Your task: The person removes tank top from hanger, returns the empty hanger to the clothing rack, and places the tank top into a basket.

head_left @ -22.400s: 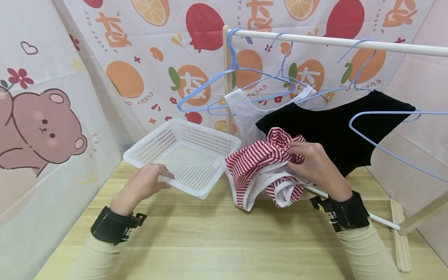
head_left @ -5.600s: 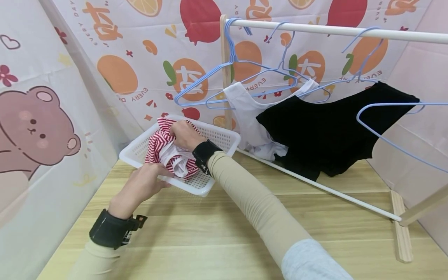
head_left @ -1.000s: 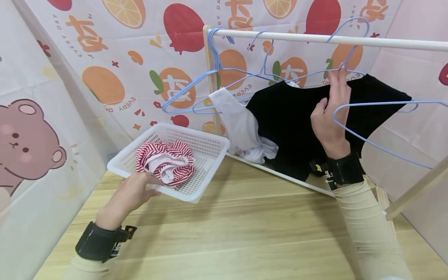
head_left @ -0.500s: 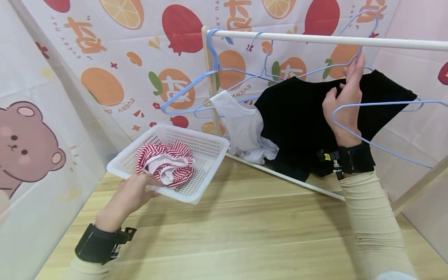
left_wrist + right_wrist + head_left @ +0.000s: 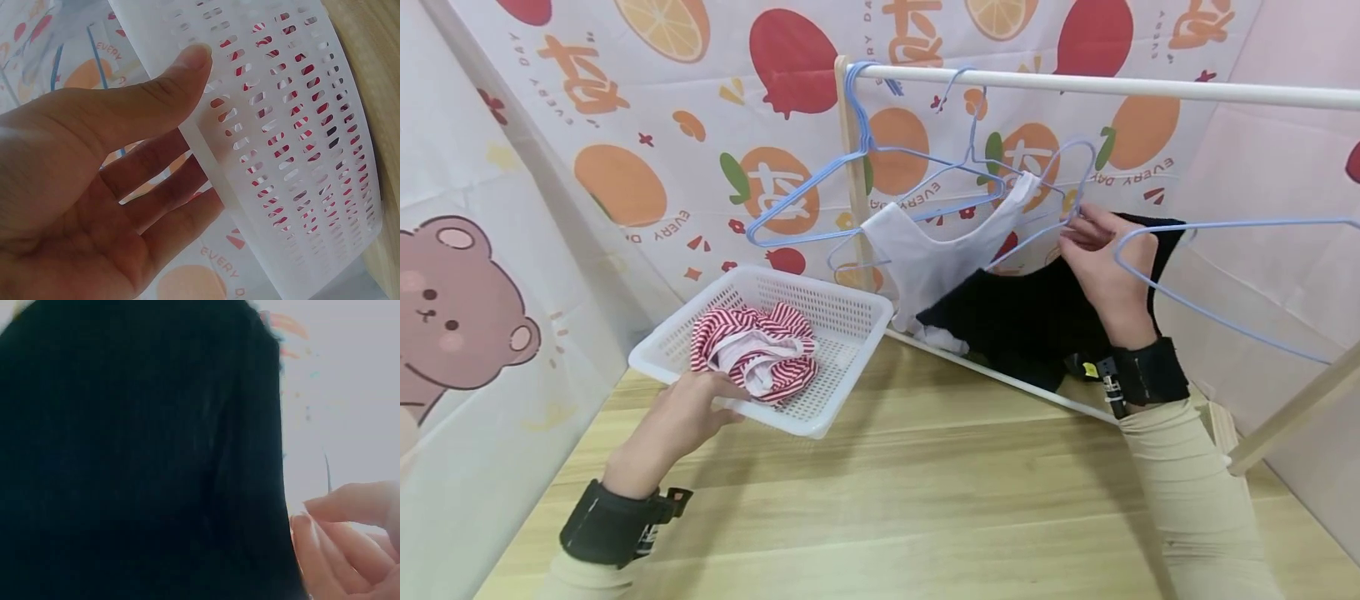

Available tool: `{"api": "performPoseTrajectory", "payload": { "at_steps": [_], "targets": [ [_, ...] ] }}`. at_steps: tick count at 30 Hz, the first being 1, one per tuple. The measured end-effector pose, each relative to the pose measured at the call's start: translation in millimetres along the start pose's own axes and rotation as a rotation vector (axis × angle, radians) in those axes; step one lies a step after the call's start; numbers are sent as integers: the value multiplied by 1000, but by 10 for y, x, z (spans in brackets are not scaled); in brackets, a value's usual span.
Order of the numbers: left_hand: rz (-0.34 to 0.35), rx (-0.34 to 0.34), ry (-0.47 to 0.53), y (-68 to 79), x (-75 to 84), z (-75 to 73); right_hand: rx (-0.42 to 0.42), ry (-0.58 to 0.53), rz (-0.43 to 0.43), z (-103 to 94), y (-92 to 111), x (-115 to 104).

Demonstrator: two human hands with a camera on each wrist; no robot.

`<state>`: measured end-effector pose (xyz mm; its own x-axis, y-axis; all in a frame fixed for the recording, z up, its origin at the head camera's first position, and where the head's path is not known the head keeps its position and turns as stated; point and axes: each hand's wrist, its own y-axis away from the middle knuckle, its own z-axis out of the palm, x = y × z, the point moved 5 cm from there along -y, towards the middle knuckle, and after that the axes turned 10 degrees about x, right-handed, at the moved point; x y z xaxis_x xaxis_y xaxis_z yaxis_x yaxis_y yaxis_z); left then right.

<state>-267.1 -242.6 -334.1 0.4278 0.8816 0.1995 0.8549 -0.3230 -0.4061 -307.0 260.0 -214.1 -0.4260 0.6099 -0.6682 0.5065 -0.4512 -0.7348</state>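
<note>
My left hand (image 5: 666,429) grips the near rim of a white perforated plastic basket (image 5: 853,358). In the left wrist view its thumb lies on the outer wall and the fingers go over the rim. Inside the basket lies a crumpled red-and-white striped garment (image 5: 752,346). My right hand (image 5: 1112,267) pinches a blue hanger (image 5: 1092,158) at its neck, the hook standing below the rail (image 5: 1075,84) and off it. A black garment (image 5: 1022,325) hangs from that hanger and fills much of the right wrist view. Behind it, a white tank top (image 5: 925,254) hangs on another blue hanger.
Several bare blue hangers (image 5: 865,137) bunch at the rail's left end, by a wooden post (image 5: 852,179). Another bare hanger (image 5: 1225,321) crosses in front of my right hand. A white lower bar (image 5: 955,358) runs along the wooden table (image 5: 880,500).
The striped garment went from my right hand into the basket. Since then my right hand has taken the black garment's hanger, lifted it off the rail and lowered it leftward. My left hand stays at the rim.
</note>
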Motion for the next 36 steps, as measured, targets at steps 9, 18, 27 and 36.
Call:
{"api": "performPoseTrajectory", "payload": {
  "at_steps": [9,18,27,36],
  "targets": [
    [-4,2,2,-17,1,-7,94,116,-372,7,197,-227],
    [9,7,2,-10,9,8,-450,191,-357,109,423,-262],
    [7,-16,8,-22,17,36,-423,62,-405,-32,560,-205],
    [28,-10,24,-19,0,26,-428,-23,-411,-184,580,-230]
  ]
}}
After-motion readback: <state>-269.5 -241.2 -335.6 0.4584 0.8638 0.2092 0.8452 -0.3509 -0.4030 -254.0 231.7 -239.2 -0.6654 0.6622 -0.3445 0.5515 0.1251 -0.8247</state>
